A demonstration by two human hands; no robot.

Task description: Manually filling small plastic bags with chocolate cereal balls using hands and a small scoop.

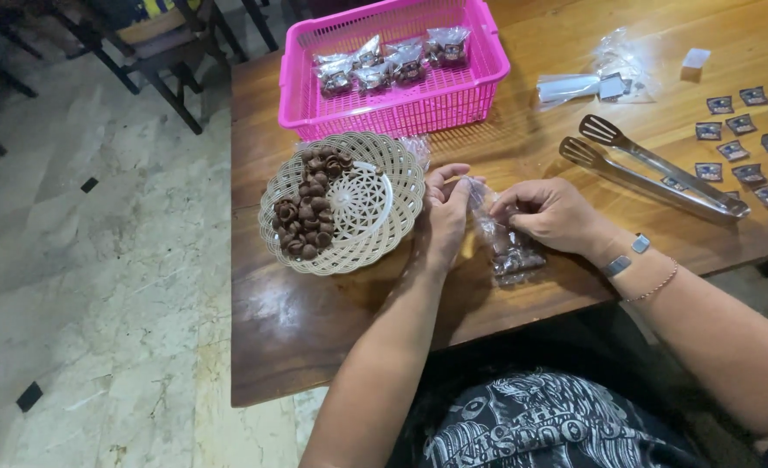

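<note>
Holding a small clear plastic bag (504, 238) of brown chocolate pieces between them, both hands sit at the near edge of the wooden table (315, 321). The left hand (447, 212) pinches the bag's top with fingers closed on the plastic, and the right hand (553, 215), with a bracelet at the wrist, grips the same top from the other side. The bag's filled bottom rests on the table. Just left of the hands sits a round woven tray (375, 232) with chocolate pieces (308, 206) heaped on its left half. Right of the hands lie metal tongs (653, 169) and rows of small dark labels (739, 139). Farther back, a pink basket (401, 108) holds filled bags (393, 61)
</note>
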